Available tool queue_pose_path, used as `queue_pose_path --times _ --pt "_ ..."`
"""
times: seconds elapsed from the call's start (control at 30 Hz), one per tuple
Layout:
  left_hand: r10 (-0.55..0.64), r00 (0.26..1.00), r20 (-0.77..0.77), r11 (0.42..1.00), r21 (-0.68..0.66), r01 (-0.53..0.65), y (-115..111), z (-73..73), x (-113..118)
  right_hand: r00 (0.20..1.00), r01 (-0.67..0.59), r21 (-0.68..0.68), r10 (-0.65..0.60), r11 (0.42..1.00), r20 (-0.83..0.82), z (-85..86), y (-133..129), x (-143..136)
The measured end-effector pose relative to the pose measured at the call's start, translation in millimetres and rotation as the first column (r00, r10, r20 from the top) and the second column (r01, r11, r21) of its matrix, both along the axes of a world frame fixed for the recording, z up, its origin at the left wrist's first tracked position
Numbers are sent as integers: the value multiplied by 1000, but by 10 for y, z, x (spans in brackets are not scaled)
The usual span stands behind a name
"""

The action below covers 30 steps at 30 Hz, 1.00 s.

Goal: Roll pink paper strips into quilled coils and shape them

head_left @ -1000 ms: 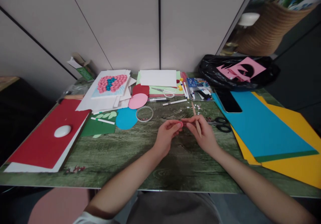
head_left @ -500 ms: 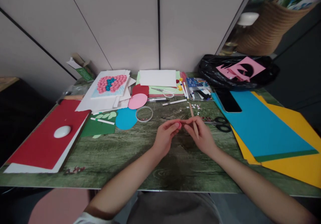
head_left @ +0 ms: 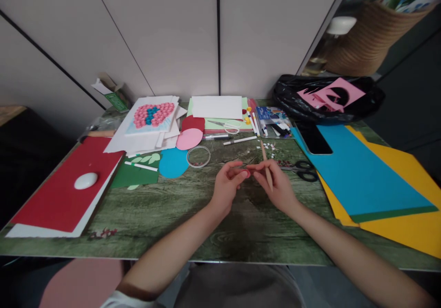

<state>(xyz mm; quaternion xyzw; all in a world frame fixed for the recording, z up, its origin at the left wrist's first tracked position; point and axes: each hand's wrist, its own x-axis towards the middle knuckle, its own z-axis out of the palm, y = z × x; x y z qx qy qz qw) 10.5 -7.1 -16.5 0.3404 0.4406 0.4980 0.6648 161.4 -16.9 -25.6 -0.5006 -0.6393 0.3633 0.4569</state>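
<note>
My left hand (head_left: 224, 186) is closed, pinching a small pink paper coil (head_left: 245, 173) between thumb and fingers. Much of the coil is hidden by the fingertips. Just to its right, my right hand (head_left: 277, 187) holds a tan tapered wooden stick (head_left: 265, 158) that slants up between thumb and fingers. Its fingertips reach close to the coil; whether they touch it I cannot tell. Beyond the right hand lie black-handled scissors (head_left: 306, 170). A clear round ring (head_left: 198, 156) rests on the table past my left hand.
At the back left, white sheets (head_left: 117, 138) carry a pink and blue paper-flower picture (head_left: 153, 116). Red card (head_left: 58, 197) bears a white oval object (head_left: 86, 180). Blue card (head_left: 365, 174), yellow card (head_left: 406, 165) and a phone (head_left: 314, 138) lie right. White-handled scissors (head_left: 231, 127) and markers (head_left: 240, 140) lie behind.
My left index finger has lifted and curled a little, and the pink coil is slightly lower and turned. My right hand with the stick has barely moved.
</note>
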Motion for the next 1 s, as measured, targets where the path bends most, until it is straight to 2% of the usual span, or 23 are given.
queue_pose_path --times 0.23,0.4,0.6,0.83,1.0 --pt "-4 998 69 1000 16 3 -13 -11 2 1000 1 -9 -1 1000 -4 -7 13 6" --pt "26 994 103 999 -40 -22 0 -27 5 1000 0 -17 0 1000 -7 16 5 -4" --pt "22 993 116 999 -42 -17 25 -63 2 1000 -2 -5 2 1000 -1 -6 4 4" --pt "16 970 243 997 -78 3 55 -52 6 1000 -7 -6 7 1000 6 8 3 9" --pt "44 972 231 997 -74 -28 57 -42 12 1000 -12 6 12 1000 -20 -2 14 8"
